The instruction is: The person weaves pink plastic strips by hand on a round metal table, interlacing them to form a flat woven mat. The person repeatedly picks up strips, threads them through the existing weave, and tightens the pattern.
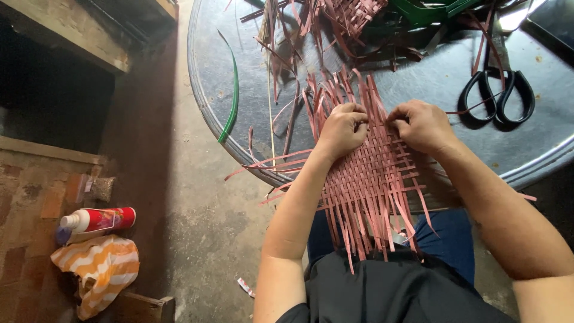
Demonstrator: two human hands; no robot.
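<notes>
A red bottle [98,220] with a white cap is seen lying on its side at the lower left, on a brick ledge [30,197]; its label is too small to be made out. Just below it an orange-and-white striped cloth [98,269] is bunched up.

A pink woven mat [368,179] is spread over the near edge of the round grey counter [430,90], with its loose strip ends hanging down over the person's lap. The left hand [342,128] is closed on the mat's upper part, the fingers curled down and pinching strips. The right hand [423,124] is closed in the same way just beside it, the fingertips gripping strips at the mat's top edge.

Black-handled scissors [499,93] are laid on the counter to the right of the hands. A green strip [231,101] is curved along the counter's left rim. Loose pink strips [335,24] are heaped at the far side, next to a green basket [430,9].

The counter's surface is dull, scratched metal. The floor [203,227] is bare, stained concrete, and a small scrap lies on it.
</notes>
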